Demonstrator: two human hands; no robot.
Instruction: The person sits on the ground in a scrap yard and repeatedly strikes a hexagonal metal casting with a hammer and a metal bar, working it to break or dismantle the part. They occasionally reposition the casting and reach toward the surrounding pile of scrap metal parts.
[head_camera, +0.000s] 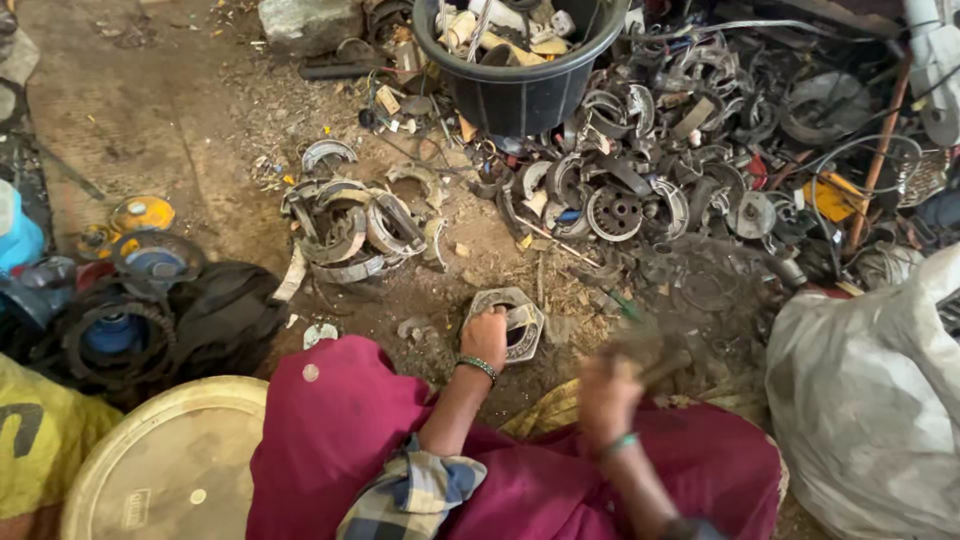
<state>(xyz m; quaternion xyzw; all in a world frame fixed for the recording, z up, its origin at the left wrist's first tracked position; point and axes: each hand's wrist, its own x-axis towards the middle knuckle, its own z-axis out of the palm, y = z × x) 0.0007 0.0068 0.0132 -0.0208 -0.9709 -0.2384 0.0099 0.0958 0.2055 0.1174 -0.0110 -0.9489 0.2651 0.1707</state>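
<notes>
Magenta cloth (350, 440) over the person's lap, soft and wrinkled, fills the bottom edge; a blue-white checked sleeve (410, 495) sits on it. Left hand (486, 338), beaded green bangle at the wrist, is curled shut over the near rim of a grey metal housing (510, 320), flat, roughly hexagonal with a round hole, lying on the dirt floor (150, 110) just beyond the lap. Right hand (607, 392) is right of the housing and motion-blurred; fingers closed round a blurred stick-like handle (660, 365), tool kind cannot be told.

Beyond the housing, slightly left: small heap of curved metal pieces (355, 230), dull silver, rusty, arc-shaped. Beyond and right of the housing: big dark scrap pile (680, 170), rings, toothed discs, wires, greasy black. Black plastic tub (520, 70), round, smooth, straight beyond the housing at the top edge, stuffed with pale scraps. Right of the housing: white woven sack (870, 400), bulging, creased. Left of the housing: round cream lid (170, 465), scuffed, with a small pale rectangular label near its lower rim; black bag (225, 310); blue-cored round parts (115, 330); yellow cap-shaped piece (142, 213). Far left corner: yellow cloth (35, 440) with dark marking.
</notes>
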